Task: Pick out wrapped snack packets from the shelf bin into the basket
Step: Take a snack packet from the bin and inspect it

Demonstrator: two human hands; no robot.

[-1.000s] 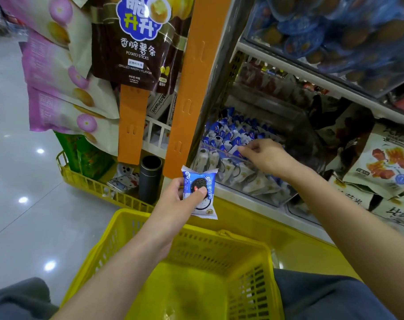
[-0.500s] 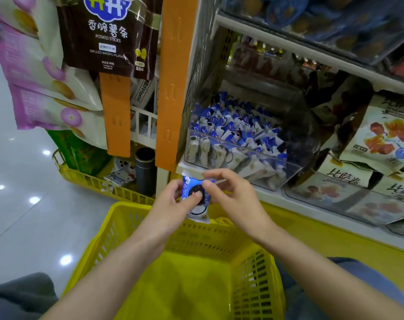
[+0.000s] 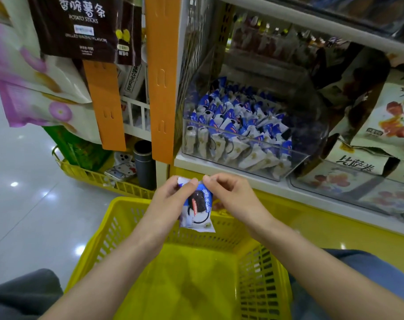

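Note:
A blue and white snack packet [image 3: 197, 210] with a dark cookie picture hangs over the far rim of the yellow basket [image 3: 136, 229]. My left hand [image 3: 171, 199] pinches its top left edge and my right hand [image 3: 233, 195] pinches its top right edge. Just beyond, on the shelf, a clear plastic bin [image 3: 311, 139] holds several more of the same packets [image 3: 238, 125]. The basket's floor shows nothing in it.
Orange hanging strips [image 3: 161, 77] and a dark potato-stick bag [image 3: 85, 26] hang at upper left. Larger snack bags [image 3: 390, 116] fill the shelf right of the bin. A low yellow wire rack [image 3: 92, 174] with a black tube [image 3: 144, 165] stands on the glossy floor at left.
My right hand left the bin and came to the packet that my left hand held. Both hands now pinch its top over the basket. The view tilted down.

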